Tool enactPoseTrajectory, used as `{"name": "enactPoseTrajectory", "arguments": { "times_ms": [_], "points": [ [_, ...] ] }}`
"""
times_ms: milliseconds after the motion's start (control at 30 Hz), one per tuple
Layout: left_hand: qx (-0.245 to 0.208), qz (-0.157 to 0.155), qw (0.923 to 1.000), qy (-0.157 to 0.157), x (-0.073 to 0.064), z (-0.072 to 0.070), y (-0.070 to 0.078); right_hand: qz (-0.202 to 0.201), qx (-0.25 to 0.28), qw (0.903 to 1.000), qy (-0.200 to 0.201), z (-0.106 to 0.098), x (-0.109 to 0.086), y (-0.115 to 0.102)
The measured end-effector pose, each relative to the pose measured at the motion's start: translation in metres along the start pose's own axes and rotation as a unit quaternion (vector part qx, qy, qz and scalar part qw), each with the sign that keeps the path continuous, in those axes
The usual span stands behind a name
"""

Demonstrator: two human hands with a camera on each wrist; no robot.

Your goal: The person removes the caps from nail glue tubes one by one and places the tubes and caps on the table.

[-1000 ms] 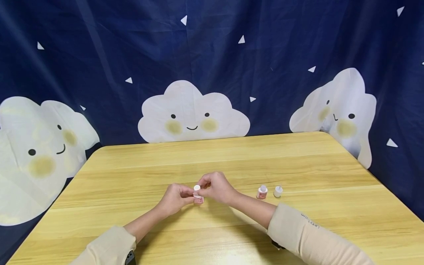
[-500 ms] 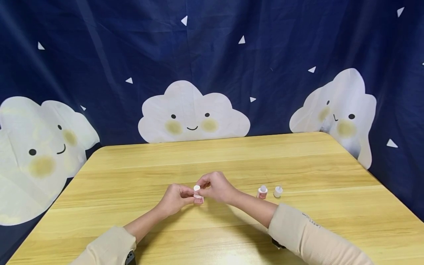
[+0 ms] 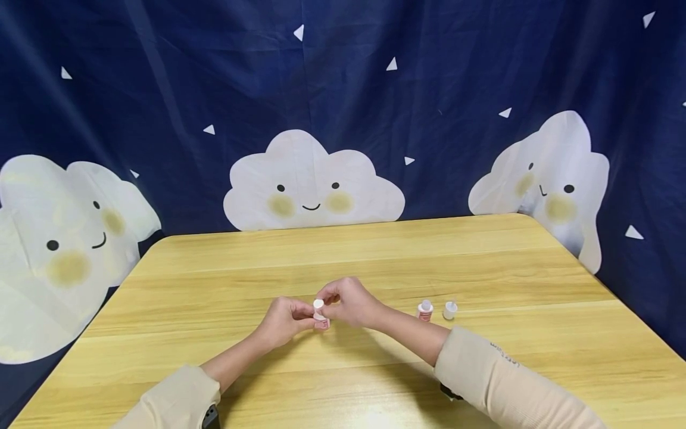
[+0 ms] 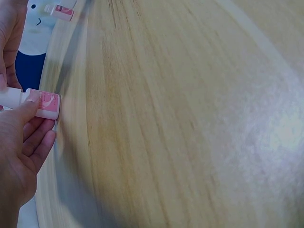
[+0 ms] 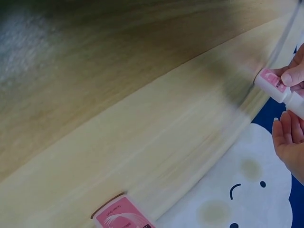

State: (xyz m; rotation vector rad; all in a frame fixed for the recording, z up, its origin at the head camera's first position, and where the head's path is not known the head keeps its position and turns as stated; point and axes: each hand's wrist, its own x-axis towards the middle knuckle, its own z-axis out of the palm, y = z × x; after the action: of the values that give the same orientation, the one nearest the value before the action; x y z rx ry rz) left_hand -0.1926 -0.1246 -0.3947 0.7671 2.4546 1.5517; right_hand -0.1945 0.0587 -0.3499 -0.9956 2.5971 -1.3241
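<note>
A small white bottle [image 3: 322, 325] with a pink label stands on the table, pinched between the thumb and fingers of my left hand [image 3: 283, 323]. The white cap [image 3: 318, 304] at its top is between the thumb and fingers of my right hand [image 3: 351, 304]. In the left wrist view the thumb lies across the pink label [image 4: 48, 101]. The right wrist view has the same bottle [image 5: 271, 83] at its right edge, with cap and neck in line. My fingers partly cover where cap and bottle meet.
Right of my hands stands a second pink-labelled bottle [image 3: 424, 311], uncapped, with a pale tip showing. Beside it a white cap [image 3: 450, 310] sits with a thin point upward. The wooden table [image 3: 343, 369] ends at a dark blue curtain [image 3: 343, 77] printed with clouds.
Both hands stay at the same bottle. The right fingers and the cap shift only very slightly; the second bottle and loose cap keep their places.
</note>
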Motion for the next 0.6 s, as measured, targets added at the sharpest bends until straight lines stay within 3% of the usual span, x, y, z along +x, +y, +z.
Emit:
{"name": "enactPoseTrajectory", "arguments": {
  "times_ms": [400,600],
  "points": [
    [-0.031,-0.005,0.9995,-0.011,-0.001,-0.001,0.001,0.005,-0.002,0.9973,0.073,0.010,0.000,0.002],
    [-0.028,-0.001,0.9996,-0.010,-0.001,-0.001,0.001,0.015,-0.007,0.9965,0.082,0.011,-0.001,0.000]
  ]
}}
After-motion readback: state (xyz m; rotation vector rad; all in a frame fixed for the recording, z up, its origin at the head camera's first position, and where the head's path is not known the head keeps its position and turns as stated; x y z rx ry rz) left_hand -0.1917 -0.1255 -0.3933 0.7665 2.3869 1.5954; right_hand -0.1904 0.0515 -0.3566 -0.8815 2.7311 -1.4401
